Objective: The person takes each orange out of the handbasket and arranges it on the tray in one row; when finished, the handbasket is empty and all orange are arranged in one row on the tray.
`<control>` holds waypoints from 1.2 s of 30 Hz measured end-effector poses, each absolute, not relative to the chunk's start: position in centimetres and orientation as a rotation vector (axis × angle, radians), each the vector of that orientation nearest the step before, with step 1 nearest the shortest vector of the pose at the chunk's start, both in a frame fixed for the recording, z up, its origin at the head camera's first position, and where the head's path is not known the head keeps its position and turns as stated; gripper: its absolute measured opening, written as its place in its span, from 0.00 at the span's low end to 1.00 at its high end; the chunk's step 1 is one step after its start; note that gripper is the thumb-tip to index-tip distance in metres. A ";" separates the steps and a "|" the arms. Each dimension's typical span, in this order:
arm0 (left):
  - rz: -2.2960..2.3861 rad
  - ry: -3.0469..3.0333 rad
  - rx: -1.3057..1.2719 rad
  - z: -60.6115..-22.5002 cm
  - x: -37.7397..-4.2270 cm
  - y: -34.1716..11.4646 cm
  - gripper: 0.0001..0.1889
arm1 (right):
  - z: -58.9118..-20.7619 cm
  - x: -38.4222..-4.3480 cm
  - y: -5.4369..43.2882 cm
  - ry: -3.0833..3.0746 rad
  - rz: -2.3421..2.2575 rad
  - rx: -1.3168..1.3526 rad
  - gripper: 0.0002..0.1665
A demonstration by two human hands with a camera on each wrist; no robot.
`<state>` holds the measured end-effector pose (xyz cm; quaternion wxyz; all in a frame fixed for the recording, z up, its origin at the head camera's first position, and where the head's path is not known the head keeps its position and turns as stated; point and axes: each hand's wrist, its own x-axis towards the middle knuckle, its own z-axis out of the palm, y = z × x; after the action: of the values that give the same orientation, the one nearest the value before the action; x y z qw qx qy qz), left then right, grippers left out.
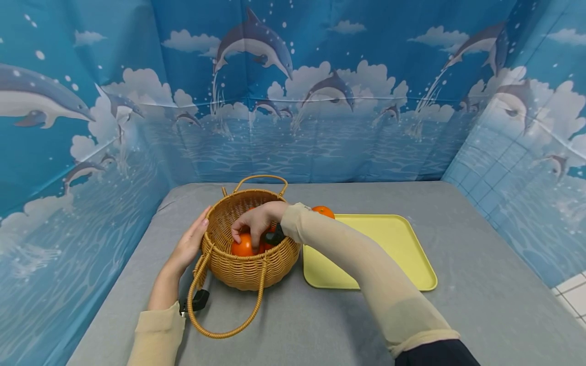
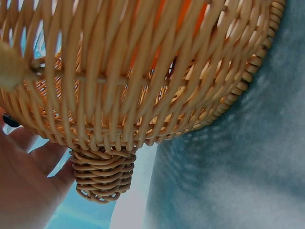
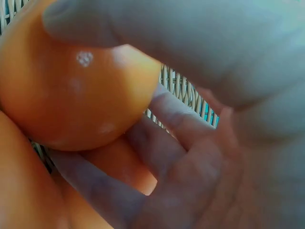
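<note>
A round woven basket [image 1: 249, 272] with looped handles stands on the left part of the table. My left hand [image 1: 186, 248] rests against its left side, fingers fairly straight along the rim; the left wrist view has this hand [image 2: 33, 179] beside the weave. Inside the basket, my right hand [image 1: 258, 222] grips a smooth round orange [image 1: 242, 246]. Close up, the thumb lies over the top of the orange [image 3: 81, 90] and the fingers curl around its side and underneath. More orange fruit [image 3: 24, 176] lies against it in the basket, partly hidden by the hand.
Right of the basket lies a yellow tray [image 1: 389, 244], partly covered by my right arm. Another orange [image 1: 324, 211] shows at the tray's back left corner, behind the sleeve. A dolphin-print curtain [image 1: 320, 147] surrounds the grey table [image 1: 476, 264]. One basket handle [image 1: 224, 335] hangs toward me.
</note>
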<state>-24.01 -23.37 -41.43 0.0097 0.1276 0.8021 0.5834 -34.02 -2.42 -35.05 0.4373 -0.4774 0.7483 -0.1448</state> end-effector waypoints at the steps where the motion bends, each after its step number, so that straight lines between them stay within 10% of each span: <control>1: 1.822 2.505 0.398 -41.4 -24.0 -23.3 0.30 | -35.0 -34.0 -2.4 1.863 -0.351 -1.183 0.18; 36: 1.827 2.467 0.397 -39.4 -22.8 -22.5 0.28 | -34.9 -33.6 -2.2 1.842 -0.410 -1.209 0.14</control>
<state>-22.84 -22.55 -39.45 0.0230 0.1283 0.7968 0.5900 -33.59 -2.22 -34.91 0.4351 -0.4856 0.7401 -0.1648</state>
